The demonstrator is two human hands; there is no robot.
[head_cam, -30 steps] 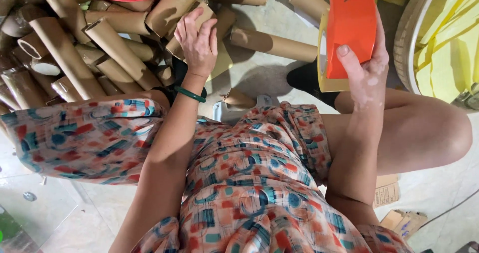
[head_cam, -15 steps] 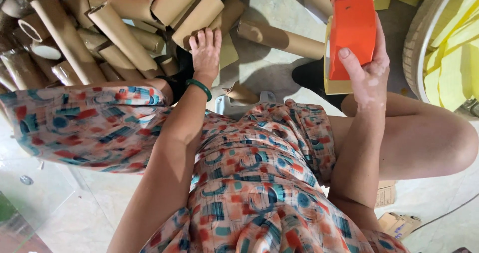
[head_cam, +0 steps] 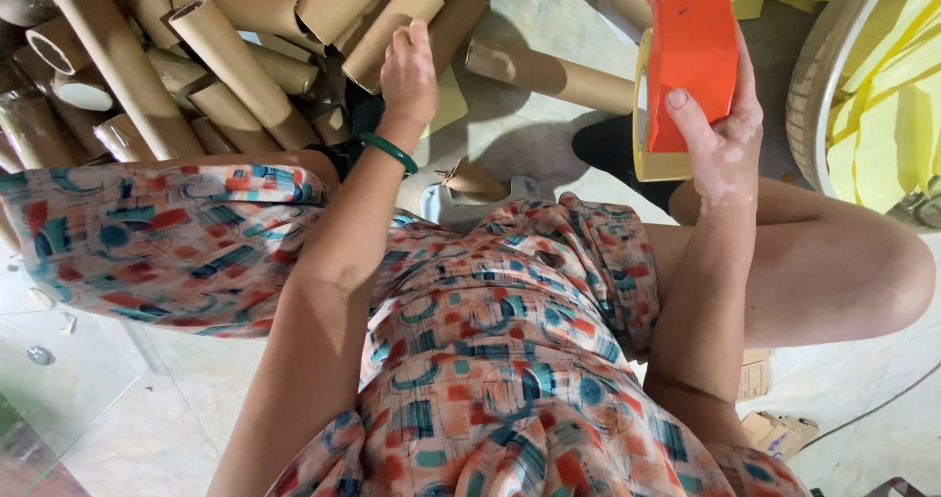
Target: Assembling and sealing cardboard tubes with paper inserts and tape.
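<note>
A brown cardboard tube (head_cam: 392, 26), round and matte, lies slanted atop a heap of like tubes (head_cam: 176, 56) on the floor, and the left hand (head_cam: 407, 71) rests its fingers on it. The right hand (head_cam: 720, 129) grips a glossy orange plastic tape dispenser (head_cam: 691, 51) with a yellowish tape roll (head_cam: 647, 149), held upright above the knee.

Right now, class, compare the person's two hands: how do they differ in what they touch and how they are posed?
The left hand stretches forward to the pile, fingers on a brown cardboard tube; the right hand stays raised nearer the knee. The left hand lies flat and loose on the tube, while the right hand is wrapped around an orange tape dispenser. The left wrist wears a green bangle; the right wrist is bare. Both hands are bare.
</note>
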